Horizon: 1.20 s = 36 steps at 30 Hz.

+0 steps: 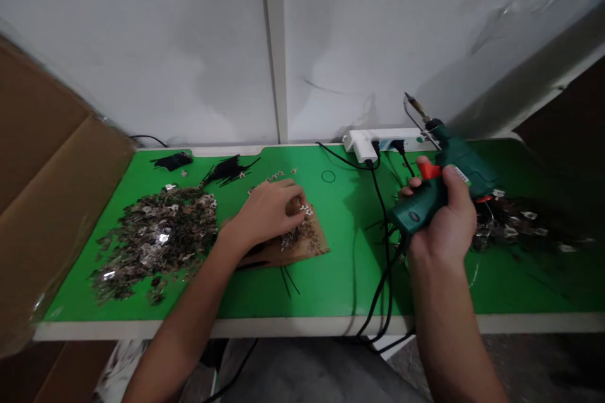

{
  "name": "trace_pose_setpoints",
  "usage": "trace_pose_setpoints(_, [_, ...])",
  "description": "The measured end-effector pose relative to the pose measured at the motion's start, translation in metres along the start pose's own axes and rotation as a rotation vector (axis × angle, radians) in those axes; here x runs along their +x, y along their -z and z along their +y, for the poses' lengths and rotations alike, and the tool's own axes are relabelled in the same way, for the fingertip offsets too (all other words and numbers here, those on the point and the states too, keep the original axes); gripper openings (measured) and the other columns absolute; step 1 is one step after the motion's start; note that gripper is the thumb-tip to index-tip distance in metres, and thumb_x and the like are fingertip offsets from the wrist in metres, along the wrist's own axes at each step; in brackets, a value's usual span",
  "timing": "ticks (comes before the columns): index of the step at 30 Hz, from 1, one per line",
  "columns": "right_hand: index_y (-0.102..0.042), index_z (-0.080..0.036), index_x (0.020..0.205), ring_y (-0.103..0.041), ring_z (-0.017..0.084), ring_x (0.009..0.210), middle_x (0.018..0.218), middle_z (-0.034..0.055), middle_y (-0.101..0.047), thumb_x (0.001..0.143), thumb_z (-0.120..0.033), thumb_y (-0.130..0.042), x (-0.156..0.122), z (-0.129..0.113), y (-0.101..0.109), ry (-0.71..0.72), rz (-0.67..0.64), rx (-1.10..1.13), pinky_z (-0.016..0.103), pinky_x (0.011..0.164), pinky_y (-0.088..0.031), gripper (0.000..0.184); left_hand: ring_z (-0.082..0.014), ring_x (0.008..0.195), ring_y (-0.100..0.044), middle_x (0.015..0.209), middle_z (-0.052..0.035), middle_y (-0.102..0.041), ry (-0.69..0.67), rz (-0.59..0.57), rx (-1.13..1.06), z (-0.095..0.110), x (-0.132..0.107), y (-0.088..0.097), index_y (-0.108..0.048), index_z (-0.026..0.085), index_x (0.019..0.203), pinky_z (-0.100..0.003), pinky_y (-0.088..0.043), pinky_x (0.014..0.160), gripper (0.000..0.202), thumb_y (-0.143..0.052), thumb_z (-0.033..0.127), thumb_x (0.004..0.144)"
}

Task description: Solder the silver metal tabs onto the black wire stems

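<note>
My right hand (442,220) is closed round the grip of a green soldering gun (439,173) with an orange trigger, its metal tip pointing up toward the wall. My left hand (269,208) rests on a brown cardboard pad (302,245) on the green mat (340,264), fingers pinched on small silvery metal parts (306,209). Thin black wires lie under and beside the pad.
A big heap of small metal pieces (151,236) lies at the left of the mat, another heap (510,223) at the right. A white power strip (378,138) with black cables sits by the wall. Cardboard box (51,201) stands at far left. Black wire bundles (227,170) lie behind.
</note>
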State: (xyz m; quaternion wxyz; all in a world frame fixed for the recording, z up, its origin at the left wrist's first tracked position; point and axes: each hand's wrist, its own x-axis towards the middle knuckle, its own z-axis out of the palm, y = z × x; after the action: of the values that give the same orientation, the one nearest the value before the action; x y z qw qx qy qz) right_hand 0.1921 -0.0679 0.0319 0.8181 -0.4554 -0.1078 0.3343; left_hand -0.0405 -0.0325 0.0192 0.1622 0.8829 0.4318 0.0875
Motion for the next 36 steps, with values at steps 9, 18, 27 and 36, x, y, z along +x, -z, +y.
trace_pose_setpoints(9, [-0.065, -0.015, 0.083, -0.059, 0.008, 0.054, 0.084, 0.0042, -0.077, 0.081, -0.022, -0.069, 0.001, 0.001, 0.002, 0.018, -0.015, -0.004, 0.017, 0.046, -0.049, 0.008, -0.0192, 0.076, -0.062, 0.084, -0.0025, -0.07, -0.02, -0.188, 0.111, 0.008, -0.003, -0.001, -0.066, 0.02, 0.077, -0.03, -0.036, 0.064, 0.017, -0.059, 0.024, 0.092])
trace_pose_setpoints(18, [-0.066, -0.016, 0.083, -0.059, 0.008, 0.053, 0.082, 0.0029, -0.076, 0.083, -0.022, -0.066, 0.0, 0.001, 0.003, 0.016, -0.014, -0.009, 0.017, 0.046, -0.049, 0.007, -0.0185, 0.081, -0.063, 0.094, -0.0024, -0.071, -0.081, -0.086, 0.087, 0.017, 0.0, -0.015, -0.07, 0.021, 0.089, -0.03, -0.042, 0.072, 0.015, -0.056, 0.023, 0.094])
trace_pose_setpoints(27, [-0.064, -0.015, 0.084, -0.059, 0.008, 0.053, 0.084, 0.0033, -0.076, 0.081, -0.022, -0.068, -0.001, 0.001, 0.002, -0.002, -0.007, 0.003, 0.017, 0.046, -0.048, 0.008, -0.0181, 0.083, -0.063, 0.092, -0.0019, -0.069, -0.102, -0.067, 0.124, 0.017, 0.005, -0.027, -0.068, 0.021, 0.088, -0.031, -0.04, 0.073, 0.014, -0.057, 0.023, 0.094])
trace_pose_setpoints(36, [-0.066, -0.015, 0.084, -0.058, 0.008, 0.056, 0.088, 0.0039, -0.075, 0.078, -0.025, -0.073, 0.0, 0.002, 0.003, -0.002, -0.015, 0.002, 0.017, 0.047, -0.049, 0.014, -0.0186, 0.085, -0.062, 0.1, -0.0027, -0.067, -0.141, -0.027, 0.165, 0.015, 0.005, -0.033, -0.065, 0.02, 0.094, -0.032, -0.04, 0.072, 0.011, -0.055, 0.025, 0.096])
